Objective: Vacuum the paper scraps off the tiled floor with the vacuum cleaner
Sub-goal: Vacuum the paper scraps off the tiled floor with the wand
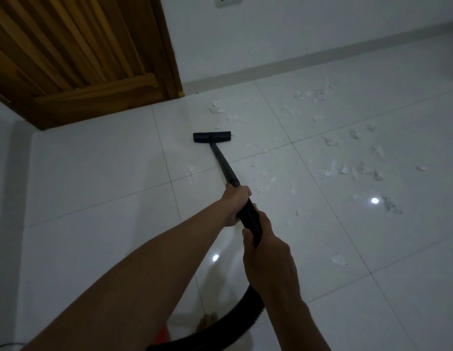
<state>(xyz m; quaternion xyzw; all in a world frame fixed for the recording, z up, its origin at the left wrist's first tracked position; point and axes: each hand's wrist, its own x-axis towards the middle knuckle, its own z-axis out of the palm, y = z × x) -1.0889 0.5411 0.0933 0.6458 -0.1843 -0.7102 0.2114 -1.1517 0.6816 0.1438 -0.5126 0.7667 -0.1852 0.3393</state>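
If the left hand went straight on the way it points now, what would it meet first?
Probably the floor head: the left hand grips the wand and points along it. Beyond lie paper scraps; depth is hard to judge.

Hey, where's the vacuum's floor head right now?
In the head view, the floor head rests on the tiled floor upper centre, just below-right of the wooden door, with paper scraps right beyond it and more to its right.
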